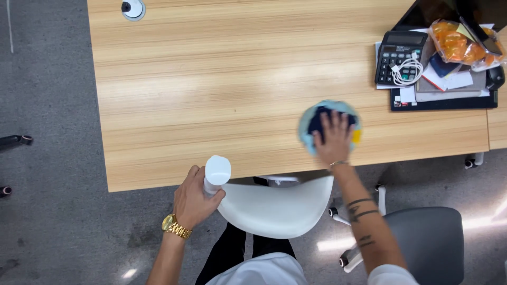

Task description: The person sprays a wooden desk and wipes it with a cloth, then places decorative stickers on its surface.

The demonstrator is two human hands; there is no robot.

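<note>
Left hand point(194, 200) grips a white bottle point(216, 175) at 7 o'clock; right hand point(334, 140), fingers spread, presses flat on a blue cloth point(311, 119) on the bench point(222, 84).

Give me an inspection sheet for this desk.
Surface: wooden desk, glare patches on its bare part.
Job's things: cloth, blue, flat on desk; white bottle at front edge.
Clutter: calculator, papers, orange bag at right corner.
Hands: right hand pressed on cloth; left hand grips bottle.
Cables: white cable, coiled on calculator.
Surroundings: white chair, grey chair, grey floor.
</note>
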